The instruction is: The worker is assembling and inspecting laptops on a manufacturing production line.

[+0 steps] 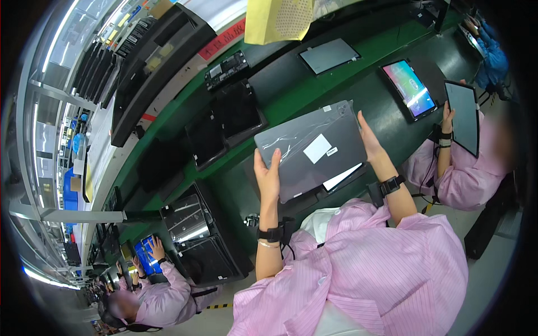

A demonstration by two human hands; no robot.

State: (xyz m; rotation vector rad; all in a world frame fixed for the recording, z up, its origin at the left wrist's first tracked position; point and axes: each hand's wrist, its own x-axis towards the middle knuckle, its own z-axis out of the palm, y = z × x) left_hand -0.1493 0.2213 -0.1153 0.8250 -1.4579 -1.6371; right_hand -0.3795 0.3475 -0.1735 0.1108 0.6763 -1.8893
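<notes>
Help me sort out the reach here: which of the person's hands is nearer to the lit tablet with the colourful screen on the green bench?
Right. The right hand holds the grey tablet's far edge, closest to the lit tablet; the left hand grips the opposite edge, farther away.

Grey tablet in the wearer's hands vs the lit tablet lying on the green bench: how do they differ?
The grey tablet is held up by the left hand and right hand, back showing under film with a white sticker. The lit tablet lies on the green bench, colourful screen up. Both are flat rectangular slabs.
</notes>
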